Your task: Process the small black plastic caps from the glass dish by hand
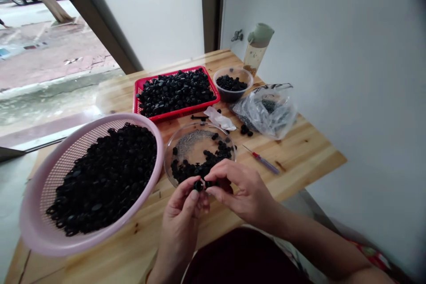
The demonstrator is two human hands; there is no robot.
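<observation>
My left hand (185, 211) and my right hand (240, 190) meet over the near edge of the wooden table (299, 151). Both are closed in a pinch. The left fingertips hold a small black round part (199, 185). The right fingertips grip another small black part (210, 183) pressed against it. Just beyond the hands sits a clear shallow bowl (186, 142) with several of the same black parts. A pink basket (40, 195) heaped with black parts lies to the left.
A red tray (139, 86) full of black parts stands at the back, a clear cup (248, 75) of parts beside it. A clear plastic bag (271, 111), a crumpled white wrapper (219, 119), a small red-handled tool (264, 162) and a bottle (257, 46) lie on the right.
</observation>
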